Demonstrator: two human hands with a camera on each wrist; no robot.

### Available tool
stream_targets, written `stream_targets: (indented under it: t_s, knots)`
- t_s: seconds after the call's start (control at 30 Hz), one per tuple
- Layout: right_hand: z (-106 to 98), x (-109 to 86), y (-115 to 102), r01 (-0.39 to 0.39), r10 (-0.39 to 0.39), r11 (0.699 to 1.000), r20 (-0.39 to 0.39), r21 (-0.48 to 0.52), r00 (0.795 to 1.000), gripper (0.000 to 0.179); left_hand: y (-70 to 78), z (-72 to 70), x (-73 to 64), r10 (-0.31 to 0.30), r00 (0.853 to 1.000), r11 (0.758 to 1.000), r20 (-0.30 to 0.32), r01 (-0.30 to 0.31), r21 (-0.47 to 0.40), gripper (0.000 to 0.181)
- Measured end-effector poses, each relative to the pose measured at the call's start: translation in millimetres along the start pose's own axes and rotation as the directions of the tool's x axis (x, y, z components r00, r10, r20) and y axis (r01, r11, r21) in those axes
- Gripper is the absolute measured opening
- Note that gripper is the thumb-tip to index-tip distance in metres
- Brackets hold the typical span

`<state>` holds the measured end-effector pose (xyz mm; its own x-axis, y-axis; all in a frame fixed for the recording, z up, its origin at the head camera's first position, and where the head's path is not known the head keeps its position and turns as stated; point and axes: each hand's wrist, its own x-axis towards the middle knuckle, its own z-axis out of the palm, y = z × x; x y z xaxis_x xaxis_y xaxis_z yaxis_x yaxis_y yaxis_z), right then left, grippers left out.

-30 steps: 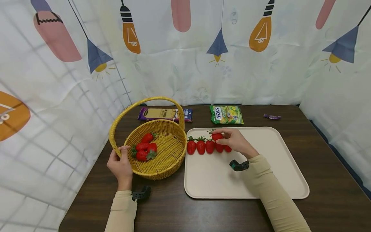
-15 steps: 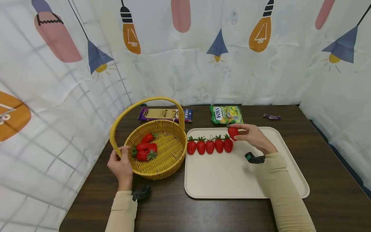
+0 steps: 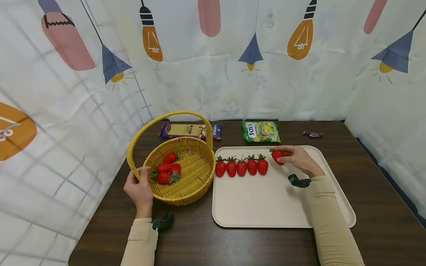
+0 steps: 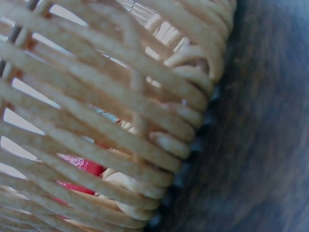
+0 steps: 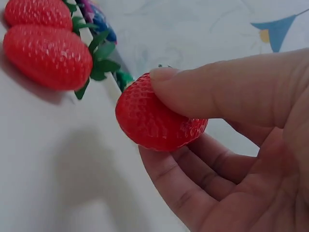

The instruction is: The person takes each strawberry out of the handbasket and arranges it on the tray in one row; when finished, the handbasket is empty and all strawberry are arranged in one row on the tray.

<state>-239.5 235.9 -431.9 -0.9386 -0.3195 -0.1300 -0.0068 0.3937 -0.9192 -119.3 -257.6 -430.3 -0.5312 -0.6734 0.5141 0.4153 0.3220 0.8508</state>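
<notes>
My right hand (image 3: 298, 159) pinches a strawberry (image 5: 157, 116) between thumb and fingers, over the right part of the cream tray (image 3: 259, 207). To its left, several strawberries (image 3: 241, 168) lie in a row on the tray, leaves pointing to the back. With my left hand (image 3: 139, 190) I grip the handle's lower left end on the yellow wicker basket (image 3: 189, 177). Several more strawberries (image 3: 164, 178) sit in the basket's left half. The left wrist view is filled by the basket's woven wall (image 4: 111, 106), with red showing through the gaps; the left fingers are out of that view.
Behind the basket lies a purple snack packet (image 3: 186, 130). A green FOX'S candy bag (image 3: 261, 132) is behind the tray, and a small purple wrapped candy (image 3: 313, 134) lies at the back right. The dark wooden table (image 3: 189, 236) ends at a printed curtain (image 3: 213, 88).
My right hand has carried the strawberry rightward, from above the row to a spot beyond its right end and slightly lower in view. The left hand and basket have stayed put.
</notes>
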Motion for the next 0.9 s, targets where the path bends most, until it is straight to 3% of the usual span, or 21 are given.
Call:
stream_targets:
  t_s: [0.37,0.73,0.9]
  knots:
    - [-2,5.3,19,-0.009,0.009,0.997,0.005,-0.077,1.000,0.046,1.3,-0.1,-0.2,-0.002,1.000,1.000,0.004,0.002,0.002,0.029]
    - [-1,4.0,23,-0.081,0.083,0.992,0.017,-0.098,0.996,0.043,1.1,-0.2,0.6,0.001,1.000,1.000,0.006,-0.001,-0.010,0.028]
    - [-2,4.5,23,-0.078,0.083,0.991,0.045,-0.111,0.996,0.046,-0.4,0.0,0.7,-0.003,1.000,1.000,0.003,0.003,-0.008,0.027]
